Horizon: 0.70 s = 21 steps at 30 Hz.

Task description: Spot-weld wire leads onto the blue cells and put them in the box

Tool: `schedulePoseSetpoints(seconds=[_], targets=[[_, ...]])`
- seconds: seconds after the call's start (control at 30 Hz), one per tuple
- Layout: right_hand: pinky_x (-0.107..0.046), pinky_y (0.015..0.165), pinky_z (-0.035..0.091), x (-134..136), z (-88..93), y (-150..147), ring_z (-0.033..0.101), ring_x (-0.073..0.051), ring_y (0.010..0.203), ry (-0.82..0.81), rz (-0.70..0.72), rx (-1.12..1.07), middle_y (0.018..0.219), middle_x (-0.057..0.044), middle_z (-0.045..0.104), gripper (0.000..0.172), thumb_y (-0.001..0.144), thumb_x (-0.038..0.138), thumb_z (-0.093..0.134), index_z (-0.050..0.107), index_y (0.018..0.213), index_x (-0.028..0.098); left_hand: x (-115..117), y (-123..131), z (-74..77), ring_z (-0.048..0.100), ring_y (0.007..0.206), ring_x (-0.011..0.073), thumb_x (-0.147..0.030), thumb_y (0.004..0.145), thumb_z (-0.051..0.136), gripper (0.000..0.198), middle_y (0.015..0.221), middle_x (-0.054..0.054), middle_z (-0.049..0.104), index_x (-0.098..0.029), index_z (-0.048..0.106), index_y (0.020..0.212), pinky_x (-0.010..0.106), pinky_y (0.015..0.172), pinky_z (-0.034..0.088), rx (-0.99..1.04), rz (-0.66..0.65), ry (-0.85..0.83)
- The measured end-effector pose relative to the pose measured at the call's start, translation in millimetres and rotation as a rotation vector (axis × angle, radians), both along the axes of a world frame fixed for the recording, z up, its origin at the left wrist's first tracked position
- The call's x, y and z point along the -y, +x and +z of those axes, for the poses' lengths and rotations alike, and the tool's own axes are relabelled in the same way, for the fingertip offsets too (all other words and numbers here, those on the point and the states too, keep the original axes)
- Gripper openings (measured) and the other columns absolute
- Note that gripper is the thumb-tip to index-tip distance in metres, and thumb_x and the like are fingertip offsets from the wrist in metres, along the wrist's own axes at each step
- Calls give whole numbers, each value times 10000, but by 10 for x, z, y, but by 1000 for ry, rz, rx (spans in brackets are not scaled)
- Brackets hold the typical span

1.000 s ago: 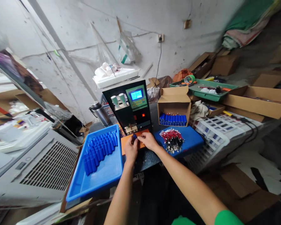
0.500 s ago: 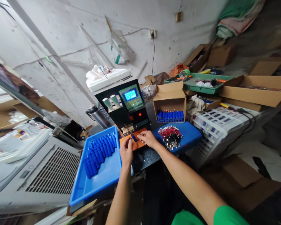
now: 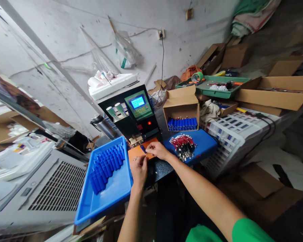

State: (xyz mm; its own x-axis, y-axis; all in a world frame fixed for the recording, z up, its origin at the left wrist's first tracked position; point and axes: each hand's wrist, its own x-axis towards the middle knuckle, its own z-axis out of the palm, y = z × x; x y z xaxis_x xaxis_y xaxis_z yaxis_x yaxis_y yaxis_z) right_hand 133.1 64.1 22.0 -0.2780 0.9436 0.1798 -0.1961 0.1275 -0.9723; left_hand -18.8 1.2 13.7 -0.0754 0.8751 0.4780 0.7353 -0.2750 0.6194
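Observation:
A blue cylindrical battery cell (image 3: 143,148) lies tilted on an orange board (image 3: 134,154), at the foot of a black spot welder with a lit screen (image 3: 137,102). My right hand (image 3: 158,150) is closed in a pinch right beside the cell; whatever sits between its fingertips is too small to make out. Nearer to me, my left hand (image 3: 139,168) is also closed, its fingertips pinched at the board's front edge below the cell. What it holds is hidden. A pile of red and black wires with white connectors (image 3: 183,145) rests right of my right hand.
To the left, a blue tray (image 3: 111,199) bears rows of standing blue cells. An open cardboard box (image 3: 181,111) with stacked cells stands behind the blue pad (image 3: 206,144). A steel flask (image 3: 103,125) is left of the welder. White crates (image 3: 224,137) flank the right side.
My left hand has drawn back from the cell toward me. My right hand has shifted slightly left and remains beside the cell. The view has moved a little.

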Motion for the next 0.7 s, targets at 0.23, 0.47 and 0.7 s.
schedulePoseSetpoints(seconds=[0.23,0.47,0.7], targets=[[-236,585,466,36,-63,-44,590,-123,590,93,63,62,651,12,638,107,746,268,671,635,746,167,-53,47,65,605,724,168,-354,870,559,208,763,37,663,-184,676,844,285,672,472,115,-22,-88],[-214,488,389,34,11,12,489,-92,481,-17,-5,-73,534,41,570,185,709,333,696,626,686,163,-14,47,86,616,990,208,-287,866,557,178,1033,83,637,-191,625,999,345,852,514,48,-54,56],[-192,399,300,47,107,96,430,-70,410,-173,-19,-246,482,43,549,272,674,412,723,624,671,159,-167,46,92,616,1052,223,-244,862,559,424,1184,104,626,-220,571,1285,403,932,503,-73,-217,-32]])
